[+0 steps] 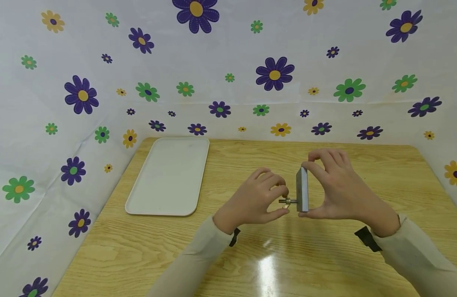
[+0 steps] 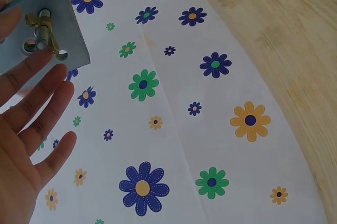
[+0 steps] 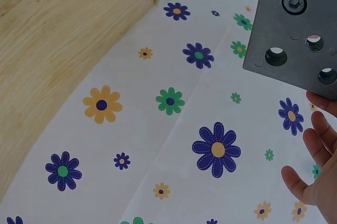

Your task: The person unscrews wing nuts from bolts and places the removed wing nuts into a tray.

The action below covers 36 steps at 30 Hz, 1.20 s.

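Observation:
A grey metal plate (image 1: pixel 302 189) with several round holes is held upright above the table. My right hand (image 1: pixel 341 192) grips it by its top and bottom edges, thumb below and fingers above. A bolt (image 2: pixel 42 39) sticks out of the plate's left face with a brass wing nut (image 1: pixel 287 201) on its thread. Thumb and index finger of my left hand (image 1: pixel 256 199) pinch at the wing nut, while its other fingers stay loosely bent. The right wrist view shows the bolt's hex-socket head (image 3: pixel 294 3) sunk in one hole on the plate's opposite face.
A white tray (image 1: pixel 167 177) lies at the left back of the wooden table (image 1: pixel 113 251). Behind and beside the table hangs a white cloth (image 1: pixel 228 49) with printed flowers.

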Tool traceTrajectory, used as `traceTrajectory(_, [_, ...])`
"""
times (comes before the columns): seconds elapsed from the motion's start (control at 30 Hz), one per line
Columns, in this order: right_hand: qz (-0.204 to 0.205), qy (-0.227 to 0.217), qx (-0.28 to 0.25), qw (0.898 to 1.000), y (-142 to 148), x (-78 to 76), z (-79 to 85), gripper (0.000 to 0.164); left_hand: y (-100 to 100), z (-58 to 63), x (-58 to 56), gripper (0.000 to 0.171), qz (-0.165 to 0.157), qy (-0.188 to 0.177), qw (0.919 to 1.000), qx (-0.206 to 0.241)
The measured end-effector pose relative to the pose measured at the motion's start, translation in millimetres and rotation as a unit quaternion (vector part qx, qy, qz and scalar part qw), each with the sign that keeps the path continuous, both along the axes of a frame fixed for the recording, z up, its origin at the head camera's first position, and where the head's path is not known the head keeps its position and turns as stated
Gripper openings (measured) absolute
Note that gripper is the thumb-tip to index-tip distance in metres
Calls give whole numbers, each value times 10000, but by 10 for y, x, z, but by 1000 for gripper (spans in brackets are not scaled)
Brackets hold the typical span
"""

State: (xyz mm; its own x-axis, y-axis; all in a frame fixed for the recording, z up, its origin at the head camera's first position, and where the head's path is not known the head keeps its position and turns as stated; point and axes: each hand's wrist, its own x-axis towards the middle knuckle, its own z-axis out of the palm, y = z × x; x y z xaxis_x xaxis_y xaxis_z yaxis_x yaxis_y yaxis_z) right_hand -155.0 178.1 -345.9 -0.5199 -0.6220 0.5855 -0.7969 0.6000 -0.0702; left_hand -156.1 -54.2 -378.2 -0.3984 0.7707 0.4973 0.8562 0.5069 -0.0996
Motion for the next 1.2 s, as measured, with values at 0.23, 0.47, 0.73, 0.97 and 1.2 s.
traceTrajectory(0.23, [5, 5, 10, 10000, 2, -3, -3, 92, 16, -46, -3, 28, -5, -90, 9999, -125])
traceTrajectory(0.47, [18, 24, -4, 10000, 1, -10, -3, 92, 14, -14, -2, 25, 33, -48, 10000, -60])
traceTrajectory(0.73, [-4, 73, -30, 10000, -24, -1, 10, 95, 12, 21, -10, 14, 136, 91, 9999, 30])
traceTrajectory(0.97, [8, 61, -33, 10000, -20, 4, 15, 95, 19, 12, -18, 8, 329, 259, 9991, 98])
traceTrajectory(1.2, [16, 79, -34, 10000, -9, 0, 15, 95, -3, 22, -4, 14, 189, 172, 9996, 82])
